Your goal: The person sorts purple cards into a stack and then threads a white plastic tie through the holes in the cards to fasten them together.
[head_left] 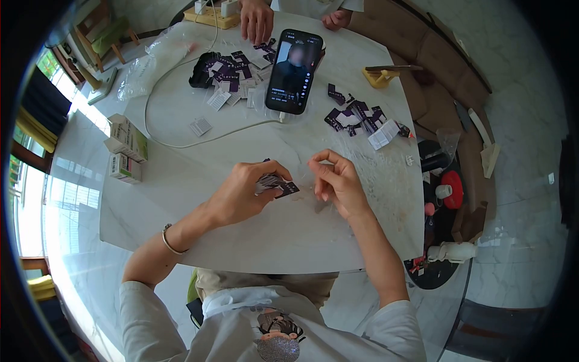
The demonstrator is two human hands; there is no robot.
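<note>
My left hand (244,190) is closed around a small stack of dark purple and white printed cards (283,188), whose front corner sticks out toward the right. Just right of it, above the table, my right hand (338,181) has its fingers curled, thumb and forefinger close together. Whatever may be between those fingertips is too small to make out. Farther off on the right lies a loose pile of similar cards (357,117). Another heap of cards (232,71) spreads across the far left, beside a dark tray (202,69).
A phone (294,72) stands propped mid-table, its white cable (181,145) looping left. Small boxes (128,140) stand at the left edge, near clear plastic wrap (145,66). Another person's hand (257,21) rests at the far side. A yellow stand (381,77) is far right.
</note>
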